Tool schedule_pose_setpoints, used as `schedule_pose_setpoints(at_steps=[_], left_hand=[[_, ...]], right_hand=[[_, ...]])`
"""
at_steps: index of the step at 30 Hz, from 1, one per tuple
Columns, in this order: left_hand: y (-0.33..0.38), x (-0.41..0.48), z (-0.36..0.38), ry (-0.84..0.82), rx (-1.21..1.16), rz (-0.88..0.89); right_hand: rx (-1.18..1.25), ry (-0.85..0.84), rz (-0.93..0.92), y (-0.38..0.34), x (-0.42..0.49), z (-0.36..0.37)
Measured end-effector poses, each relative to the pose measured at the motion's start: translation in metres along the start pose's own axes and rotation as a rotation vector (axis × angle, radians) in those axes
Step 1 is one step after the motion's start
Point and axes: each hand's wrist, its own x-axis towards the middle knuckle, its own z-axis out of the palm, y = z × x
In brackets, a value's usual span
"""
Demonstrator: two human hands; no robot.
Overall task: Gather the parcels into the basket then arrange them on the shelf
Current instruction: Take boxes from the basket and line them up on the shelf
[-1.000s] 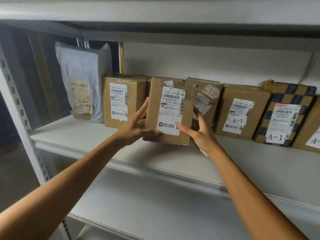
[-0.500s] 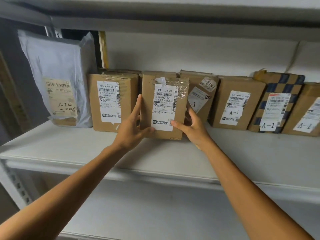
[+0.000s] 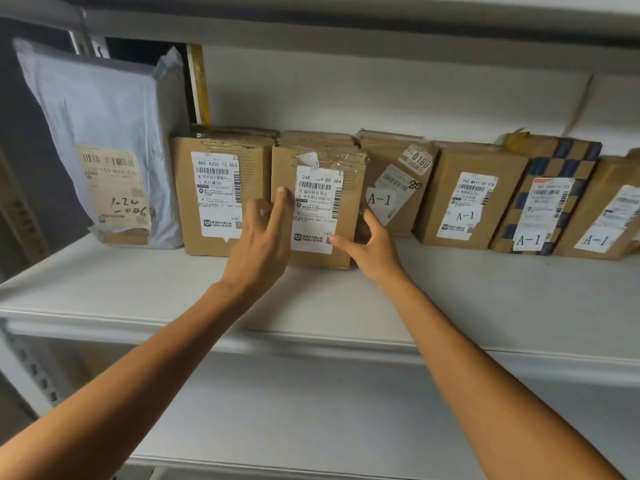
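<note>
1. On the shelf [image 3: 138,289], at 12 o'clock, the box [image 3: 317,206] stands upright in the row [image 3: 467,199].
2. Left hand [image 3: 259,251], fingers straight, touches its 9 o'clock edge; right hand [image 3: 372,251] pinches its 4 o'clock corner.
3. Risk: a hasty release may topple it forward.

Carton [image 3: 221,188] "885 A200-72 003", middle box [image 3: 320,206] apparently "240…384"

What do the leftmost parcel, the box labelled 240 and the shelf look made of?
Leftmost parcel: grey plastic mailer, faintly glossy and wrinkled. Box labelled 240: brown corrugated cardboard, matte, shiny clear tape across its top. Shelf: probably painted metal, smooth white, folded front lip.
</note>
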Motion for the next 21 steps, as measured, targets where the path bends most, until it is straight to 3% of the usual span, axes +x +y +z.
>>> schedule_pose_setpoints(at_steps=[8, 11, 14, 21], left_hand=[[0.003, -0.013, -0.002, -0.084, 0.023, -0.014], [0.025, -0.023, -0.007, -0.091, -0.01, -0.071], [0.066, -0.029, -0.006, -0.174, -0.066, -0.132], [0.181, -0.037, 0.015, -0.45, -0.091, 0.036]], right_hand=[[0.033, 0.019, 0.08, -0.007, -0.01, 0.005], [0.059, -0.065, 0.171, -0.016, -0.032, -0.013], [-0.028, -0.126, 0.179, -0.016, -0.062, -0.044], [-0.425, -0.093, 0.172, -0.016, -0.143, -0.166]])
